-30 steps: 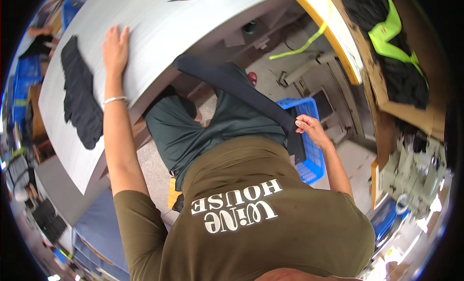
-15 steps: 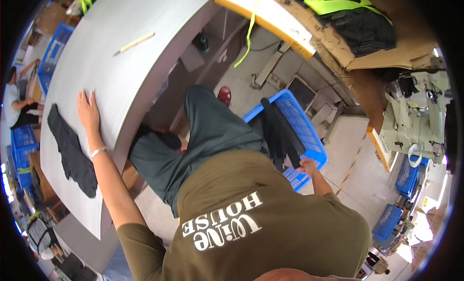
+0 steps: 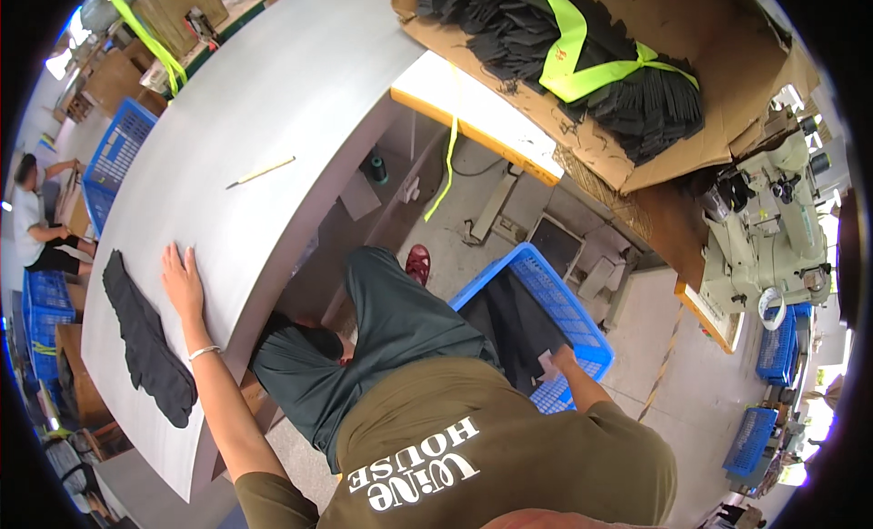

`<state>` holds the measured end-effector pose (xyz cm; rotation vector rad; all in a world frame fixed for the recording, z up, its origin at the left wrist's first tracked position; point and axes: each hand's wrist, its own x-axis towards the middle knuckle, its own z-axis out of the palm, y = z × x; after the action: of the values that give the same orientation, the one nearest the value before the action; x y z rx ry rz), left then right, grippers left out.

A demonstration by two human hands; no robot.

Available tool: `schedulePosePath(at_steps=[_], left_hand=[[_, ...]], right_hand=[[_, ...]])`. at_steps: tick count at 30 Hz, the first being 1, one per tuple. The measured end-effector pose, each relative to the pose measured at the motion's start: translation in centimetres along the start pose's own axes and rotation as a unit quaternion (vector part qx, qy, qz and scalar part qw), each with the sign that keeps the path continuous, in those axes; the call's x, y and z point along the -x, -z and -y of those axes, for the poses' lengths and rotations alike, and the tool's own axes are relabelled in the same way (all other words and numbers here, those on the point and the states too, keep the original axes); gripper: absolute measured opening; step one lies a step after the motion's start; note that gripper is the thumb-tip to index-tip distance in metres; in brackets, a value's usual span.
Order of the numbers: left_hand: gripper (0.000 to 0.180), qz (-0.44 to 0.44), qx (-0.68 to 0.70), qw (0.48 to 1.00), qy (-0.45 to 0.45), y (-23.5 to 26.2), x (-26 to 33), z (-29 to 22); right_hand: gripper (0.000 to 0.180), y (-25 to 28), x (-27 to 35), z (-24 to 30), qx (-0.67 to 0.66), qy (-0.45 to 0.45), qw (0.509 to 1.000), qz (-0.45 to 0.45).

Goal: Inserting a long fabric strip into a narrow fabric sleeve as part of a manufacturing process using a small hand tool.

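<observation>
Left hand (image 3: 185, 285) flat, right hand (image 3: 566, 360) unclear, we judged black cloth (image 3: 520, 318) in the basket (image 3: 576, 317) soft, light, best pinched edgewise.

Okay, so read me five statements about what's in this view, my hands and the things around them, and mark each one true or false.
1. The left hand lies spread on the pale grey table. True.
2. The dark cloth on that table lies to the right of the left hand. False: it lies to the left of it.
3. The right hand is at the blue basket beside the person's legs. True.
4. The cardboard box is filled with white pieces. False: the stacked pieces in it are dark.
5. A bright yellow-green strip lies across the pieces in the box. True.
</observation>
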<state>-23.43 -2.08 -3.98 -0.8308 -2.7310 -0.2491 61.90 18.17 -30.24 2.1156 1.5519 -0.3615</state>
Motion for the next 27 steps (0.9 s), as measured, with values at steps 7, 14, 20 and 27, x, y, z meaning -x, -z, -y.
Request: schedulePosePath(at_steps=[7, 14, 20, 27], left_hand=[[0.059, 0.010, -0.005, 1.000, 0.023, 1.1, 0.9, -0.3], [0.057, 0.007, 0.016, 0.999, 0.032, 2.0, 1.3, -2.3], [0.057, -0.021, 0.048, 0.998, 0.032, 2.3, 1.5, -2.6], [0.055, -0.054, 0.072, 0.994, 0.056, 3.3, 2.0, -3.0]], right_hand=[[0.015, 28.3, 7.1, 23.7, -0.313, 0.523, 0.752, -0.251], [0.036, 53.2, 6.6, 39.7, -0.201, 0.527, 0.614, -0.553], [0.057, 62.0, 1.3, 45.6, 0.001, 0.357, 0.710, -0.607], [0.051, 54.5, 12.5, 46.1, -0.003, 0.502, 0.590, -0.633]])
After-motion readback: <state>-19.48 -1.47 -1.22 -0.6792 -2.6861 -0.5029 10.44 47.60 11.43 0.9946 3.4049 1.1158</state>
